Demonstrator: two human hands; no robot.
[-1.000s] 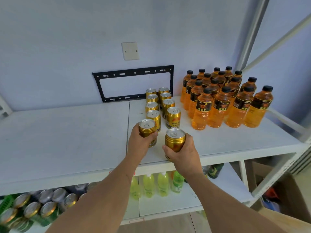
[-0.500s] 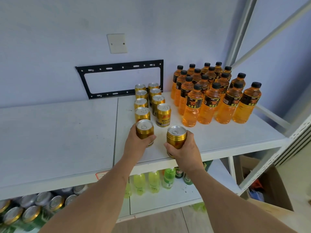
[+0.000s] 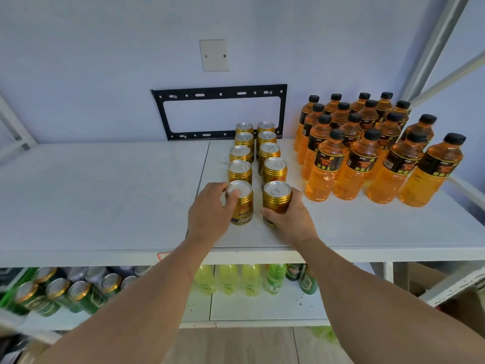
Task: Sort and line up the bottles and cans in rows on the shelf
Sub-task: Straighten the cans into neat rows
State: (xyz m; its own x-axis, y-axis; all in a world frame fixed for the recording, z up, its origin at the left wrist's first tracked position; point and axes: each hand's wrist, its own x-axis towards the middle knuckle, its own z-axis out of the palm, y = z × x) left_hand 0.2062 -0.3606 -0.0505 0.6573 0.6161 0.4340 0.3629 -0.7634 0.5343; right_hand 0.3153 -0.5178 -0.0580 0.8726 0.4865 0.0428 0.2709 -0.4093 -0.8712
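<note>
Two rows of gold cans (image 3: pixel 241 171) run from the wall toward me on the white shelf (image 3: pixel 105 200). My left hand (image 3: pixel 210 214) grips the front can of the left row (image 3: pixel 242 203), which stands on the shelf. My right hand (image 3: pixel 290 219) is wrapped around the front can of the right row (image 3: pixel 277 199), also resting on the shelf. To the right stand orange bottles (image 3: pixel 357 164) with black caps in several rows.
A black wall bracket (image 3: pixel 220 94) and a white cover plate (image 3: pixel 214 55) are on the wall behind. The lower shelf holds green cans (image 3: pixel 55 292) at left and yellow-green bottles (image 3: pixel 236 279) in the middle. A cardboard box (image 3: pixel 464 308) sits at lower right.
Both hands have pushed their cans forward so each now stands directly behind the row ahead of it. My view has shifted, bringing the shelf closer.
</note>
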